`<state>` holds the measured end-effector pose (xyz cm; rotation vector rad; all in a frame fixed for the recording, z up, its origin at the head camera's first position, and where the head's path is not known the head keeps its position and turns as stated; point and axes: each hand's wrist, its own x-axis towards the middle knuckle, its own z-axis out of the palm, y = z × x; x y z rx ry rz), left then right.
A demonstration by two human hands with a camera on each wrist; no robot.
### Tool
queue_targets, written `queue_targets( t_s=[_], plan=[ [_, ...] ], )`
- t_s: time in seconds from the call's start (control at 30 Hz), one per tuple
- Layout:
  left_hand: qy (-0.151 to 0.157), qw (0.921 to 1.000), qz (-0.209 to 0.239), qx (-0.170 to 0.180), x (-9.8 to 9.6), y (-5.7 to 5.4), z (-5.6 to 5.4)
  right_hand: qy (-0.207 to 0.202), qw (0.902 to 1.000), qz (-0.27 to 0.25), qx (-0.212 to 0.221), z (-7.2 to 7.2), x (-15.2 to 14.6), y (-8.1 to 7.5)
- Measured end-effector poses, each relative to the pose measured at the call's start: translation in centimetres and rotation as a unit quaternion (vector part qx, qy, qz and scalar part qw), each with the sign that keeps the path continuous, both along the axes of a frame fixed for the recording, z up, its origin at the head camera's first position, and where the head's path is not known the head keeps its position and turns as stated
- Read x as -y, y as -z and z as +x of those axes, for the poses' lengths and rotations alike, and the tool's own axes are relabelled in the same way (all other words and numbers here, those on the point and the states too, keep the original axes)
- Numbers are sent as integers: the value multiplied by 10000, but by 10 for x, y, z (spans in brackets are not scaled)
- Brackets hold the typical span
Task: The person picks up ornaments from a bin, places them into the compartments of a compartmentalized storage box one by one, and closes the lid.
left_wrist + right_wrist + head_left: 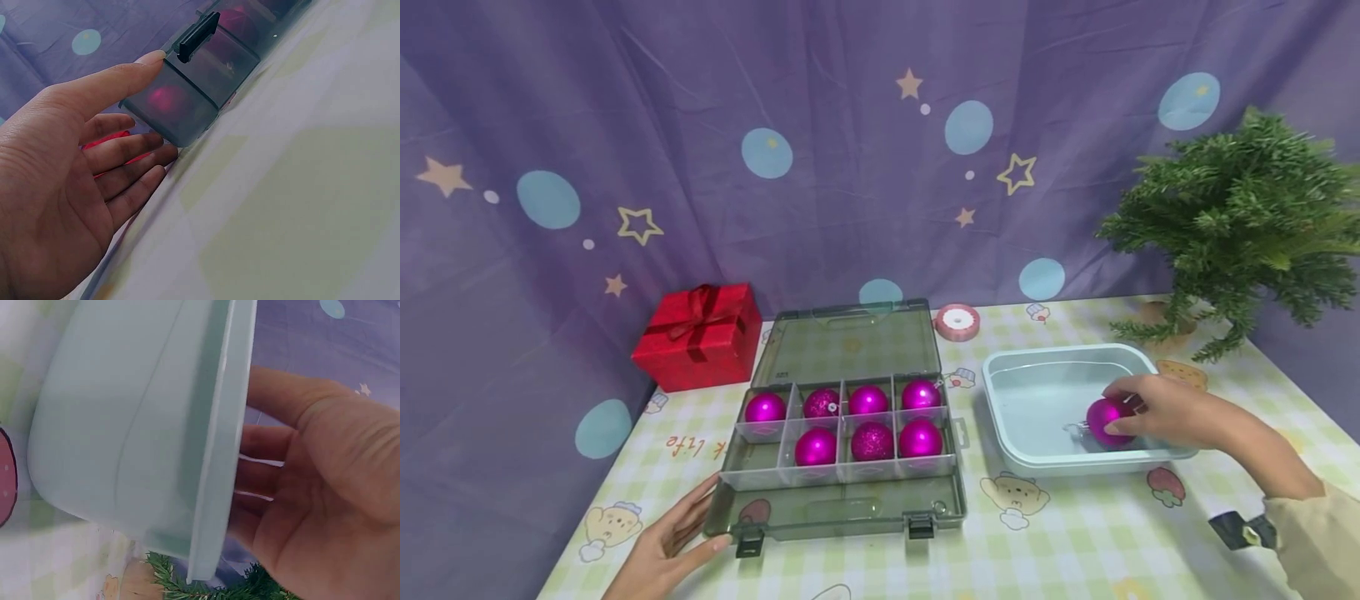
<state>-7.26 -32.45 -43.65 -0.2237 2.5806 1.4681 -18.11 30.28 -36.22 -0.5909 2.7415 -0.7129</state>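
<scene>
Inside the light-blue basin (pixel 1013 448), my right hand (pixel 1172 410) grips a shiny purple Christmas ball (pixel 1103 423) between thumb and fingers; a small wire hook sticks out of it to the left. The basin's wall hides the ball and fingertips in the right wrist view. Several purple balls (pixel 816 447), smooth and glittery, sit in cells of the grey see-through compartment box (pixel 842 507), whose lid (pixel 850 346) lies back. The leftmost front-row cell holds none. My left hand (pixel 673 542) has its thumb (pixel 128 78) on the box's near left corner, its fingers extended along the side.
A red gift box (pixel 700 342) with a ribbon stands at the back left. Behind the compartment box lies a roll of pink ribbon (pixel 958 322). An artificial fir tree (pixel 1232 225) rises at the back right, its branches near the basin. A purple curtain (pixel 850 225) hangs behind the table.
</scene>
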Motion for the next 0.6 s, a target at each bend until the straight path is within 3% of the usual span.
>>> queue_targets(
  t_s=[0.2, 0.37, 0.6],
  plan=[
    [40, 9999, -81, -87, 1, 2, 1, 29, 9965, -637, -546, 3, 4, 1],
    [41, 9999, -102, -43, 0, 2, 1, 138, 9909, -812, -1069, 5, 9, -1],
    [60, 10000, -76, -19, 1, 1, 1, 388, 9837, -1000, -1445, 10, 19, -8]
  ],
)
